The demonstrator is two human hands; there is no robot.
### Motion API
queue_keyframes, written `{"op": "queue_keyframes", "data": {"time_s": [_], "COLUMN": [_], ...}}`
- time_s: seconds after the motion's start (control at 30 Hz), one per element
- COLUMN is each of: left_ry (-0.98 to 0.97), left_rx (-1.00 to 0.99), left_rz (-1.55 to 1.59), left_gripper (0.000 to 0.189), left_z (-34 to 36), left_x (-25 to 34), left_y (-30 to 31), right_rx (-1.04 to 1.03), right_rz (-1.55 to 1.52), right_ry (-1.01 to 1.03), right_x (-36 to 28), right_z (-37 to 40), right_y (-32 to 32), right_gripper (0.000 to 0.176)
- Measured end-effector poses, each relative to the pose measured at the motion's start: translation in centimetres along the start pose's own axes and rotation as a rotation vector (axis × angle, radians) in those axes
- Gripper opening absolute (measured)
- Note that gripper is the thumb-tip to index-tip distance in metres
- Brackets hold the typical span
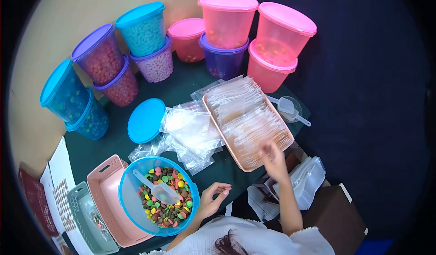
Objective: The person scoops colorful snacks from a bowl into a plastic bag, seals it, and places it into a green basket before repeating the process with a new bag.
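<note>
My left hand (215,197) is just right of the blue tub (196,196), its fingers loosely stretched out and nothing seen in them. In that tub are colourful round candies (156,178) in green, yellow, pink and brown, with a clear plastic scoop (164,193) lying on top. My right hand (274,160) is over the near right edge of the pink tray (235,158). Its fingers look apart, slightly blurred, close to the rows of small clear packets (254,128) standing in the tray. Whether they touch a packet is hard to see.
Clear plastic bags (193,128) lie beside a round blue lid (146,120). Stacked lidded tubs (229,19) line the back. A pink basket (106,178) and a green basket (81,209) stand at left. Another scoop (290,109) lies at right, above a brown box (336,218).
</note>
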State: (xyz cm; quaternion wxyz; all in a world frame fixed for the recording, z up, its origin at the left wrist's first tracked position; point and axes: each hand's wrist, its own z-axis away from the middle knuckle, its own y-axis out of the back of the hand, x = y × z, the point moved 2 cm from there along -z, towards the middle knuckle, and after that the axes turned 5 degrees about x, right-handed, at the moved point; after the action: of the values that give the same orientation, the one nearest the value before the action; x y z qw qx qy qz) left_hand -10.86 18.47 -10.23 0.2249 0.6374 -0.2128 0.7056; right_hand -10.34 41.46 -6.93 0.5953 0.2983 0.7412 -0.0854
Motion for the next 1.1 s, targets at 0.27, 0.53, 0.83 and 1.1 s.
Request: {"op": "queue_keyframes", "data": {"time_s": [0.27, 0.53, 0.83, 1.1], "left_ry": [-0.128, -0.191, -0.151, -0.224], "left_rx": [0.216, 0.392, 0.535, 0.383], "left_rz": [-0.005, -0.054, -0.181, -0.672], "left_gripper": [0.031, 0.047, 0.024, 0.04], "left_z": [-1.6, -6.1, -11.2, -15.5], "left_x": [2.1, 4.7, 5.7, 7.2], "left_y": [0.2, -1.5, -3.7, -5.4], "right_rx": [-0.246, -1.196, -1.129, -1.133], "right_rz": [0.248, 0.116, 0.485, 0.504], "right_ry": [0.353, 0.31, 0.444, 0.485], "right_x": [4.4, 5.3, 5.4, 5.1], "right_z": [-16.1, -17.2, -16.6, -13.3], "right_y": [-2.8, -2.0, -5.2, -3.1], "right_gripper": [0.03, 0.012, 0.035, 0.042]}}
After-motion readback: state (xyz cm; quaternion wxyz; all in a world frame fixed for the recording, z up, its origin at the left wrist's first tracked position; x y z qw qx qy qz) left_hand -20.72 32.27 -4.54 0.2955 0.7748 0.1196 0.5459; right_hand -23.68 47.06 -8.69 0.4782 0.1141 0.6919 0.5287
